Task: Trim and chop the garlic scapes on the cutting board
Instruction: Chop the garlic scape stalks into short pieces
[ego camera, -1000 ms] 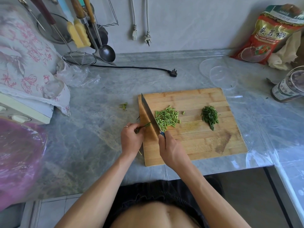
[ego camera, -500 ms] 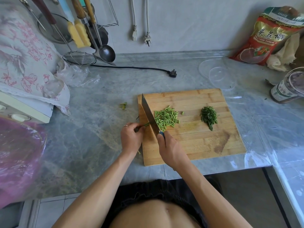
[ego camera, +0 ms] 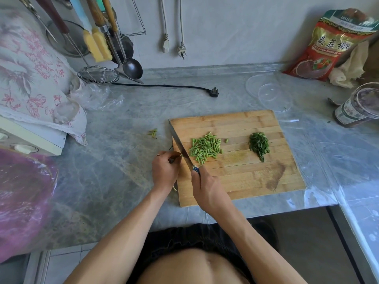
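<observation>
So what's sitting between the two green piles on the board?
Almost nothing: in the head view, one stray cut piece lies on bare board between the light pile and the dark pile.

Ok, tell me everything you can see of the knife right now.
The knife has a long, narrow, grey metal blade and a blue handle, of which only a bit shows above the right hand gripping it. It lies diagonally over the left part of the wooden cutting board, tip at the far left corner, edge down. The pile of chopped scape pieces sits just right of the blade; the left hand pinches scape ends close on its left.
</observation>
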A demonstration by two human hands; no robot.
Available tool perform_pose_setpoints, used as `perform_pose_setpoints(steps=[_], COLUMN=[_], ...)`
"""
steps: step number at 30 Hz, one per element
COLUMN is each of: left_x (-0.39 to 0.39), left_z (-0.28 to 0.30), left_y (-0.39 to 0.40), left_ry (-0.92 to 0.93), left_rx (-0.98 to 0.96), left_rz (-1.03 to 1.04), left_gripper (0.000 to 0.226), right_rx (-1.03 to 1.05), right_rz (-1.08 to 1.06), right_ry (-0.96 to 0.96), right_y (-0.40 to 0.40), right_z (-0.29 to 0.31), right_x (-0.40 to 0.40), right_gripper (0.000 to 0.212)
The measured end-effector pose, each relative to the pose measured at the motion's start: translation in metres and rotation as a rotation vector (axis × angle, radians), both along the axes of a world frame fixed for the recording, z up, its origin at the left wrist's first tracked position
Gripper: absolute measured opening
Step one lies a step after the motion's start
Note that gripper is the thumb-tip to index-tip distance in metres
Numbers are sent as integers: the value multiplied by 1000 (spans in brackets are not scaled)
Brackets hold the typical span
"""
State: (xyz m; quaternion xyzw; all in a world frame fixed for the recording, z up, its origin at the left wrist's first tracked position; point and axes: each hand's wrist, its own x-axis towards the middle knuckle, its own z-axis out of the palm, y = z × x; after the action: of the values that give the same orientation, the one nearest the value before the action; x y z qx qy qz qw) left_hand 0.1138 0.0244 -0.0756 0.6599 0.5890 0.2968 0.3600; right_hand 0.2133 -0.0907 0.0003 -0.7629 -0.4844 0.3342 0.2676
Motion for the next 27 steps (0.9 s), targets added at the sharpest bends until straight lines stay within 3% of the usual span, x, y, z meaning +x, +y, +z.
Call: perform_pose_setpoints(steps=[27], left_x=[1], left_z=[5], left_y=[-6], left_ry=[-64], left_rx=[-26], left_rz=[4], left_gripper=[16], right_rx=[-42], right_rz=[3], right_ry=[-19], right_y=[24], right_z=[-5], right_x=[-9], right_gripper=[28])
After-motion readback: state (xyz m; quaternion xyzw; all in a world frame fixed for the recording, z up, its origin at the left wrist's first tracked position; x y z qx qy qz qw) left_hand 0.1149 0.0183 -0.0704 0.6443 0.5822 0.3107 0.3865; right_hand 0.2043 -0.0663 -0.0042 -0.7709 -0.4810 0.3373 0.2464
